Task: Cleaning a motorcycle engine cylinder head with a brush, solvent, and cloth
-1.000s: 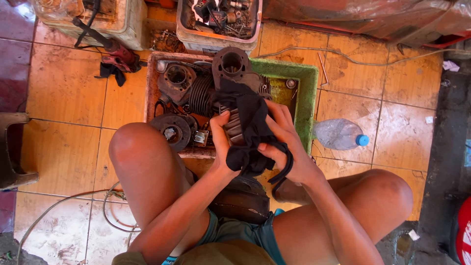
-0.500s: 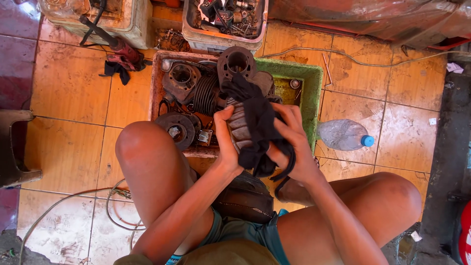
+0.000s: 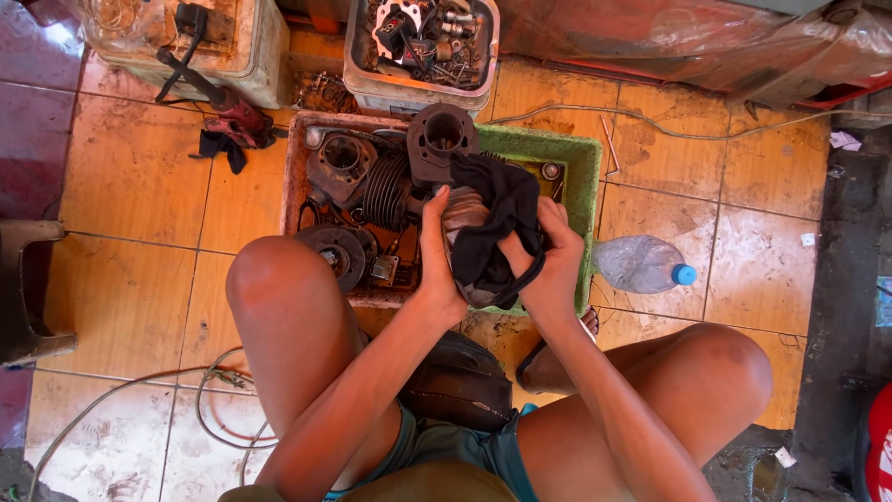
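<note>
While the person sits low with both bare knees wide apart, a dark worn leather bag [image 3: 462, 383] lies between the legs, close to the body. Just above it, the left hand [image 3: 439, 249] grips the side of a round grey metal engine part [image 3: 463, 231], with the fingers pressed together along its edge. The right hand [image 3: 556, 256] holds the same part from the other side through a black cloth rag [image 3: 497, 218]; its fingers are curled into the rag and squeeze it against the metal. The part is over the near edge of a green plastic tray [image 3: 583, 177], which carries a dark finned engine cylinder [image 3: 440, 139] and other rusty pieces. To the right of the tray, a clear plastic bottle with a blue cap [image 3: 643, 265] lies on the orange floor tiles [image 3: 130, 186]. Further away stands a white tub of small metal parts [image 3: 423, 88], and to the left of it a red power tool [image 3: 237, 116] rests on the floor.
</note>
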